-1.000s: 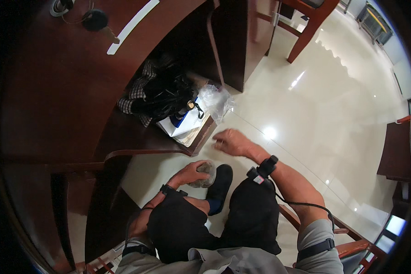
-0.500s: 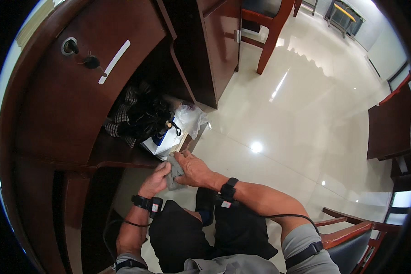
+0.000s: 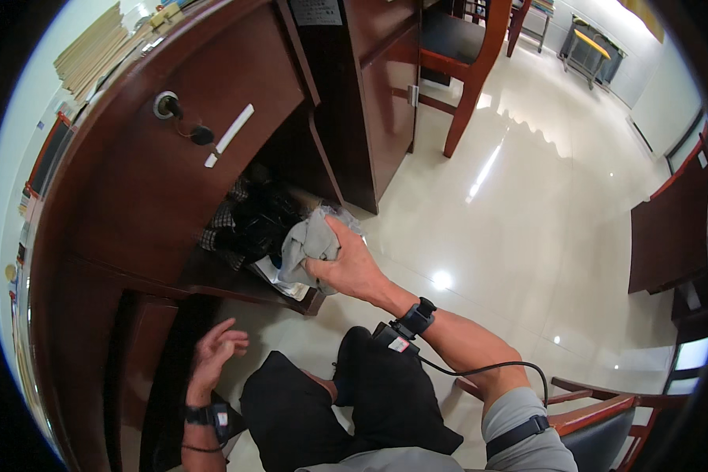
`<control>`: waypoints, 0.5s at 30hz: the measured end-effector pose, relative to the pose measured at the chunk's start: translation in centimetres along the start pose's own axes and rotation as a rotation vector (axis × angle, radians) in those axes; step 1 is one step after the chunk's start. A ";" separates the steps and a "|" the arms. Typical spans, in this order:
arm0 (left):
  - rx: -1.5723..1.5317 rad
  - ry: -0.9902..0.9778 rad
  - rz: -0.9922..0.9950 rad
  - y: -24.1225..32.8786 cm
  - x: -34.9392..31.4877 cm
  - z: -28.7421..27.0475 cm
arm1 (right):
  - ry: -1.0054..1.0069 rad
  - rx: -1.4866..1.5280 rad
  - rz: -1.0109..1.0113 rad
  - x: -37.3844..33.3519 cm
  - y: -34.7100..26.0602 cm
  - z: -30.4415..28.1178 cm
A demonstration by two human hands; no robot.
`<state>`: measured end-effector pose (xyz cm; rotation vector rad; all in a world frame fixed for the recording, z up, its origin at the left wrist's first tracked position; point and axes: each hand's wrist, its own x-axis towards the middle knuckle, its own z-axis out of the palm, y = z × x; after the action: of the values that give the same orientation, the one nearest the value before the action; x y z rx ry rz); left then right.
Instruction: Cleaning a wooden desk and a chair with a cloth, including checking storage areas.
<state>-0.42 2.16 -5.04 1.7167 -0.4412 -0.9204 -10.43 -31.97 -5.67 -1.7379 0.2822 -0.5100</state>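
Observation:
My right hand (image 3: 348, 263) is closed on a grey cloth (image 3: 310, 245), crumpled and spread a little beyond my fingers. It hangs over the front of a low shelf (image 3: 295, 300) inside the dark wooden desk. Behind the cloth lie a black bundle with checked fabric (image 3: 252, 224), a white packet (image 3: 274, 277) and clear plastic wrapping (image 3: 344, 216), all partly covered. My left hand (image 3: 216, 350) holds nothing; its fingers are apart, above the floor beside the desk's lower panel.
A key hangs in the lock (image 3: 165, 105) of the desk's drawer front (image 3: 153, 173). Beyond it stands a wooden cabinet (image 3: 385, 102), with a chair (image 3: 464, 75) behind. Another chair (image 3: 598, 421) is close at my right. Glossy tiles cover the floor (image 3: 519, 236).
Both hands were on the bunched grey cloth, lower down. My left hand has let go and drawn back left; my right has carried the cloth up to the shelf, where it is more spread.

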 end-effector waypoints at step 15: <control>0.001 0.402 0.268 5.6 -10.9 -0.4 | 0.121 0.200 -0.721 2.9 -11.8 2.1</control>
<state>-6.17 7.99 4.14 1.7388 -0.3891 -0.3701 -7.88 -28.72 5.95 -1.5817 -0.3235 -1.1245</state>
